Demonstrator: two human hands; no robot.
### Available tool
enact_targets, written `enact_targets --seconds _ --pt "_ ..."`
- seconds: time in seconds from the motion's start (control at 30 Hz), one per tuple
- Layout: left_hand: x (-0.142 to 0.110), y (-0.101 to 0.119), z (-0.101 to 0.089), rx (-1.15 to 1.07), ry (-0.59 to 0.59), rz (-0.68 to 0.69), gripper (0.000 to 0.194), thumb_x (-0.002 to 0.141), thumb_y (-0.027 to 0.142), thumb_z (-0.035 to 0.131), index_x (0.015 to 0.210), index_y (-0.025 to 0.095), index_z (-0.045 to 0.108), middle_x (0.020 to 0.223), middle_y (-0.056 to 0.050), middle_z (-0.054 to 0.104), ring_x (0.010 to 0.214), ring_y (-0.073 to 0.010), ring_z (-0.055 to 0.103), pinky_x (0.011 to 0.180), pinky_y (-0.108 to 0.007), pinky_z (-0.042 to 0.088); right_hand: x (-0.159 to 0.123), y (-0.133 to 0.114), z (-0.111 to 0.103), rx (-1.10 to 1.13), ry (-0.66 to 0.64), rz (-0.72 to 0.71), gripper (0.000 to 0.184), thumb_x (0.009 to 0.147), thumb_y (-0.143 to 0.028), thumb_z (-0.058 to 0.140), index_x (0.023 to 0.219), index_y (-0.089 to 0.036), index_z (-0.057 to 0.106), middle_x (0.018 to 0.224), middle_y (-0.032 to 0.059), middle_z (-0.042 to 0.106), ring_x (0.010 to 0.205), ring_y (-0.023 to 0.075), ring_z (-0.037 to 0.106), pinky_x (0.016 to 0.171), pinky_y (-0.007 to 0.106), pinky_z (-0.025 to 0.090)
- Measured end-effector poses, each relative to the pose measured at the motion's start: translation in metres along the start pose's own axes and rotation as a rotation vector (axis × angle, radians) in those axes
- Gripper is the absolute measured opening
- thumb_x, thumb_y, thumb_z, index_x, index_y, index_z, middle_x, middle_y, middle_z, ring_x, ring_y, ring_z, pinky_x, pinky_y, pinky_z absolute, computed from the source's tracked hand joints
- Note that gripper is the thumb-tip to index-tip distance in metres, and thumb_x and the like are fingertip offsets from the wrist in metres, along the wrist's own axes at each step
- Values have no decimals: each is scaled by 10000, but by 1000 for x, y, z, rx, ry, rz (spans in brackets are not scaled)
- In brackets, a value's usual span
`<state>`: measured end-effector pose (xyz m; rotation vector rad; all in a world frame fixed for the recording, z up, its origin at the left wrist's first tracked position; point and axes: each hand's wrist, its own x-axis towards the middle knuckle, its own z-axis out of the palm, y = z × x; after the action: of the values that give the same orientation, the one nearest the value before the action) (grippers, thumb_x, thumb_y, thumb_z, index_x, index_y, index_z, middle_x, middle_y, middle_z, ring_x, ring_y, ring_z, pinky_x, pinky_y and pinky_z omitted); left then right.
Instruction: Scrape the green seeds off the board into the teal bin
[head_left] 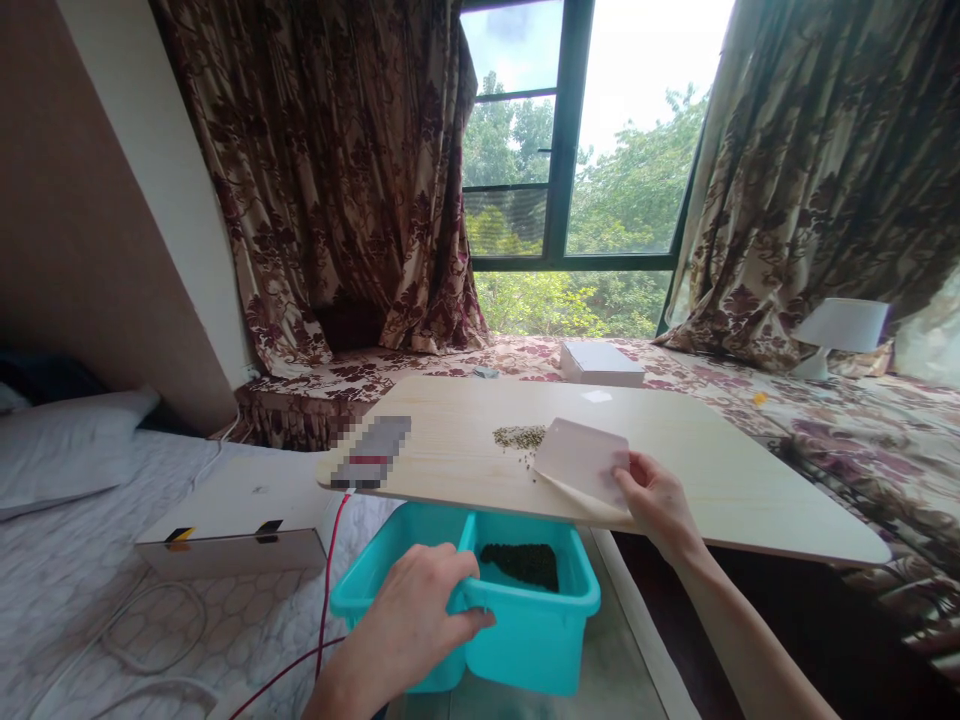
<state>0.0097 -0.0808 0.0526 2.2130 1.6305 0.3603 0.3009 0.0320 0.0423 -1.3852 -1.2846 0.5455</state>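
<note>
My left hand (pixel 420 610) grips the near rim of a turquoise plastic bin (pixel 525 630), held just below the front edge of a light wooden tabletop (pixel 712 470). Inside the bin lies a heap of small dark seeds (pixel 529 565). My right hand (pixel 656 495) is closed on a white flat scraper card (pixel 581 462), which rests tilted on the tabletop near its front edge. A small pile of greenish seeds (pixel 519 437) sits on the table just left of the card, with a few loose ones trailing toward the edge.
A blurred dark object (pixel 373 452) lies at the table's left end. A white box (pixel 600 362) and a white lamp (pixel 840 335) sit on the floral window seat. Lower left, a white case (pixel 240 515) and cables (pixel 150 630) rest on the mattress.
</note>
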Motion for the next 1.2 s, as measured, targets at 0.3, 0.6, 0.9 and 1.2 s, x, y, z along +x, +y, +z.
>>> enact_targets --seconds 0.3,0.6,0.9,1.2 --pt "2 -3 1 -13 7 17 159 777 343 711 855 257 602 874 27 616 895 -210 548 747 -306 359 14 9 10 -115 58 -36 283 657 -332 528 863 -183 652 776 77 734 729 228 672 676 339 501" --pt "1 -1 -1 -9 9 17 142 796 341 685 830 247 584 853 22 608 872 -209 547 723 -303 359 15 8 14 -85 39 -29 294 661 -340 535 879 -175 644 794 96 734 744 239 685 647 334 514" --pt "2 -1 -1 31 -5 13 145 805 365 664 833 245 588 860 18 611 872 -204 557 739 -301 376 3 -2 11 -21 -24 4 270 667 -315 532 865 -176 652 780 83 743 737 230 690 624 319 511" --pt "2 -2 0 37 -11 2 148 795 347 683 836 245 584 864 18 614 878 -203 561 743 -303 377 15 10 8 -143 43 -54 291 682 -336 527 896 -179 647 810 84 733 752 229 677 686 339 497"
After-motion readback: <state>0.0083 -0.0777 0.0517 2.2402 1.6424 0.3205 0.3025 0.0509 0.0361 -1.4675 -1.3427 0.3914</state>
